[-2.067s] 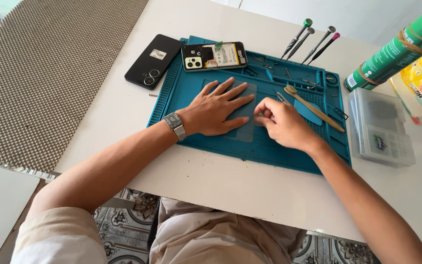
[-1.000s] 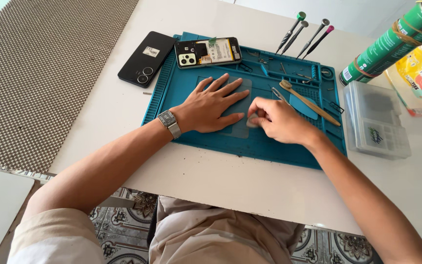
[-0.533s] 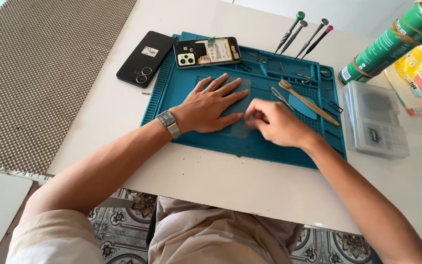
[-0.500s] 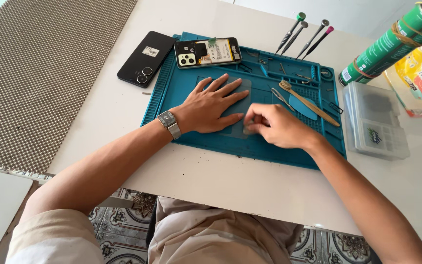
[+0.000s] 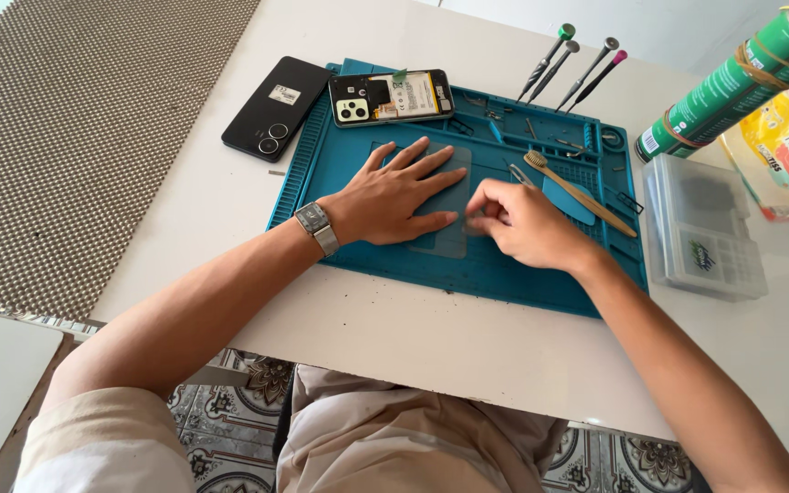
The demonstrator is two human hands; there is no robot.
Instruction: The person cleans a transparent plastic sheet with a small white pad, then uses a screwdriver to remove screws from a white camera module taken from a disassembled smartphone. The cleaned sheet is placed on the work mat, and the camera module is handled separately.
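Pressing flat, my left hand (image 5: 394, 194) pins a grey sheet (image 5: 445, 228) on the blue mat (image 5: 504, 274) atop the bench. My right hand (image 5: 522, 224) has slid leftward, fingers now pinching the sheet's right edge, suggesting peeling is underway.

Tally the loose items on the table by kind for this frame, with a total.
Screwdrivers: 4
Phones, one black, one opened: 2
Spray can: 1
Toothbrush: 1
Clear parts box: 1
Grey panel under both hands: 1
Total: 10

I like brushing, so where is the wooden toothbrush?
In the head view, the wooden toothbrush lies on the blue work mat, right of the right hand.
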